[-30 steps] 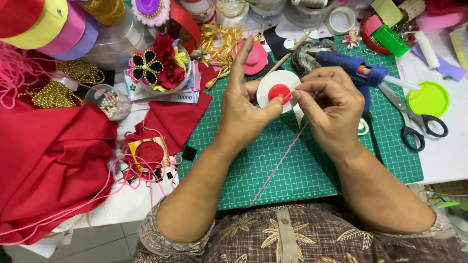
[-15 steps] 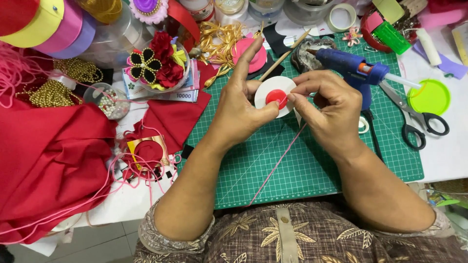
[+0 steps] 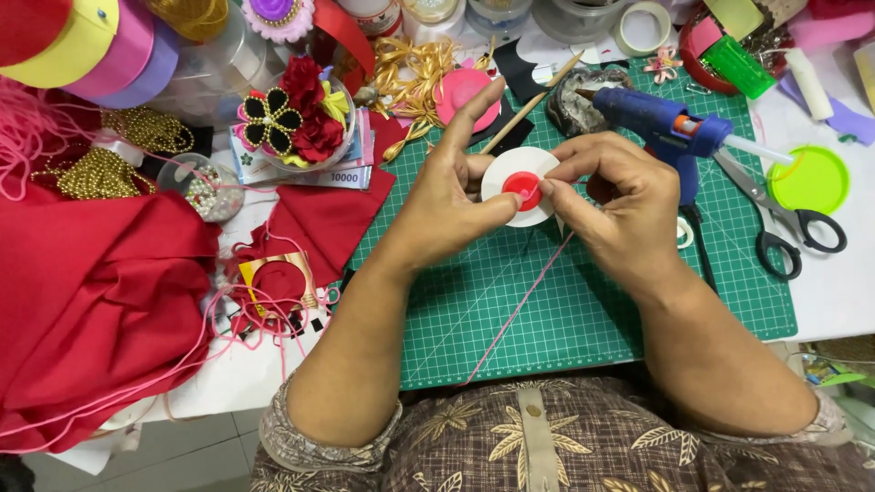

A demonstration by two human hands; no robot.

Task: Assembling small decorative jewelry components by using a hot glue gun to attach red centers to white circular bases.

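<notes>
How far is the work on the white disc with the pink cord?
Done: a small red spiral sits at the centre of the white disc. In hand: the left hand holds the disc; the right hand presses pink cord onto it. Left: the white rim is bare.

Round white paper disc (image 3: 516,173) with red centre button (image 3: 522,186); thin pink cord (image 3: 521,303); dark green cutting mat (image 3: 583,301) with pale grid lines; blue plastic glue gun (image 3: 658,125) with orange trigger; black-handled steel scissors (image 3: 782,215); lime green round lid (image 3: 808,180); crumpled red cloth (image 3: 91,301); gold bead strings (image 3: 96,171); brown garment (image 3: 547,437) with beige leaf print
</notes>
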